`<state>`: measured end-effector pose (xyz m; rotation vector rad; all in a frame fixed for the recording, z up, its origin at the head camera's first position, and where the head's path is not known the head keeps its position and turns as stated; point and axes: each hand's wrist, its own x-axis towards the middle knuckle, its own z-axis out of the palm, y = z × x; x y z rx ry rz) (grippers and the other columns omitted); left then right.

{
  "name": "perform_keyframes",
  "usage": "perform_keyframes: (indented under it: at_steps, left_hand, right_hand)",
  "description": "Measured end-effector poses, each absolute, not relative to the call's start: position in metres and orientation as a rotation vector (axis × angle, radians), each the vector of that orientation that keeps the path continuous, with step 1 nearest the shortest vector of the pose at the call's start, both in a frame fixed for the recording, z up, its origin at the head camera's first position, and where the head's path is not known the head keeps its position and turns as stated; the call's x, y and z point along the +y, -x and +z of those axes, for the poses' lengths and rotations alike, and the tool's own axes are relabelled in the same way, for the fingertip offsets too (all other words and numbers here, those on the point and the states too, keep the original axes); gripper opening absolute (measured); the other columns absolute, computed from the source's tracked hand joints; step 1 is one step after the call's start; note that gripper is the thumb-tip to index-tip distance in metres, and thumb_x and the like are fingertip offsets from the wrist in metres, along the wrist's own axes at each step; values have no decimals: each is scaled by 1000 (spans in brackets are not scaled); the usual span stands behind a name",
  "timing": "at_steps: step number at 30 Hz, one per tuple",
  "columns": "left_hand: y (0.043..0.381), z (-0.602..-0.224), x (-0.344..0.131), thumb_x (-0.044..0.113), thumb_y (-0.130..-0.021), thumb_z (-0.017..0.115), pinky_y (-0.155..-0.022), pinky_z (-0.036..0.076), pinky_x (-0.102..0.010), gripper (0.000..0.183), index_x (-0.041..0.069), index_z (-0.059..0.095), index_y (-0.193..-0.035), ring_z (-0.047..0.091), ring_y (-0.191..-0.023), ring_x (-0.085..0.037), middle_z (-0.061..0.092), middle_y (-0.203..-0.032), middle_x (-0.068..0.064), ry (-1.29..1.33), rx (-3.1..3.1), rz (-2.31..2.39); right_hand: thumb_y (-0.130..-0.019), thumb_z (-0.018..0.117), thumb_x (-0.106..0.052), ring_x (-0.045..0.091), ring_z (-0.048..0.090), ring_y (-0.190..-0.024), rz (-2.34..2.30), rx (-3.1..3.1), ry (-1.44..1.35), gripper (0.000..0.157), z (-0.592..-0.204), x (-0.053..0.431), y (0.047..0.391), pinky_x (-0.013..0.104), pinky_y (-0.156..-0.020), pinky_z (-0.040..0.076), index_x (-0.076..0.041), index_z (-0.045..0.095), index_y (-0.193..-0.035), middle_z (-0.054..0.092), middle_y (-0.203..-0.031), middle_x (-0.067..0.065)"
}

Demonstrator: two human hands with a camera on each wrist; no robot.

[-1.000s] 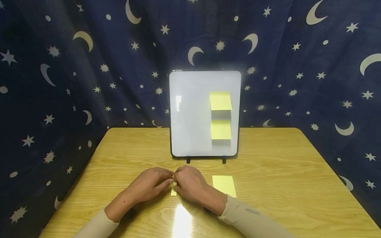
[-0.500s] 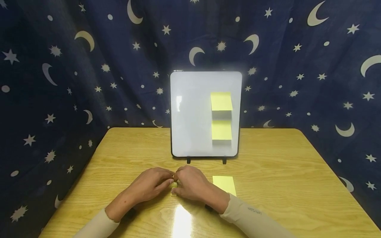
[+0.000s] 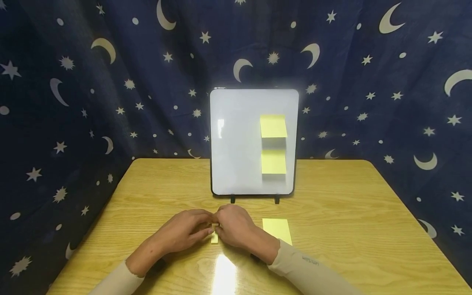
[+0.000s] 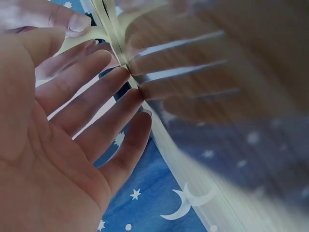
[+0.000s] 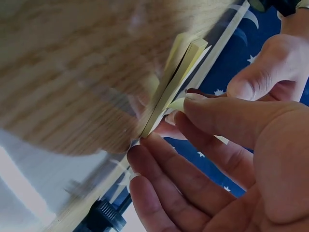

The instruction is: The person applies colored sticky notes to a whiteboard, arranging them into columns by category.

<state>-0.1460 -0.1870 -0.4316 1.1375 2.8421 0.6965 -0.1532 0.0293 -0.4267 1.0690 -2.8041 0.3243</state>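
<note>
A pad of yellow sticky notes (image 5: pixel 176 84) lies on the table between both hands; most of it is hidden in the head view. My right hand (image 3: pixel 236 225) pinches the curled edge of the pad's top sticky note (image 5: pixel 177 103) between thumb and index finger. Its other fingertips rest at the tabletop beside the pad. Opposite, my left hand (image 3: pixel 184 230) has its fingers spread and only slightly bent, with the fingertips (image 4: pixel 133 94) down at the tabletop close by the pad. Another yellow square of sticky notes (image 3: pixel 276 230) lies flat to the right, partly behind my right forearm.
A whiteboard (image 3: pixel 236 172) stands upright on small black feet (image 3: pixel 277 200) behind the hands. Two yellow sticky notes, an upper one (image 3: pixel 273 126) and a lower one (image 3: pixel 273 162), hang on its right half. A starry curtain (image 3: pixel 110 82) surrounds the wooden table (image 3: pixel 350 205).
My right thumb has shifted slightly along the pad, and the pad's near strip, raised and partly covered half a second ago, shows flat now. The left hand stays almost still.
</note>
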Motion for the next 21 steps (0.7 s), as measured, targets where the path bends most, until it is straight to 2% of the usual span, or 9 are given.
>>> perform_keyframes:
  at_steps: [2,5,10,16,21]
  left_hand:
    - [145,-432,-188,34,-107,65,-100,56,-41,28,20,73,-130,68,-118,-11,71,-128,11,-1141,2847,680]
    - [145,-434,-189,31,-106,67,-99,56,-41,25,18,75,-126,68,-117,-13,71,-128,8,-1160,2859,652]
    - [145,-434,-192,27,-105,69,-96,58,-40,19,16,78,-117,71,-112,-13,73,-123,5,-1237,2863,625]
    - [143,-427,-193,24,-102,72,-86,59,-37,12,18,78,-111,71,-98,-6,75,-109,9,-1355,2868,545]
    - [141,-415,-194,22,-101,73,-81,58,-36,5,22,78,-99,68,-88,-1,72,-96,15,-1428,2884,476]
  right_hand:
    - [-86,81,-16,4,66,-72,336,-2806,-1056,7,-427,30,154,24,-59,52,-18,83,-93,73,-82,-7]
    - [-86,79,-14,1,56,-64,354,-2816,-1043,7,-427,30,156,22,-54,46,-19,77,-82,66,-73,-10]
    - [-87,78,-13,1,42,-57,395,-2819,-1029,28,-427,30,157,22,-49,36,-20,59,-67,49,-62,-12]
    - [-88,76,-13,3,35,-55,446,-2833,-1011,36,-428,31,159,22,-48,31,-21,50,-64,38,-59,-13]
    - [-89,75,-12,3,34,-55,470,-2836,-995,38,-428,32,159,21,-47,31,-22,48,-64,36,-59,-13]
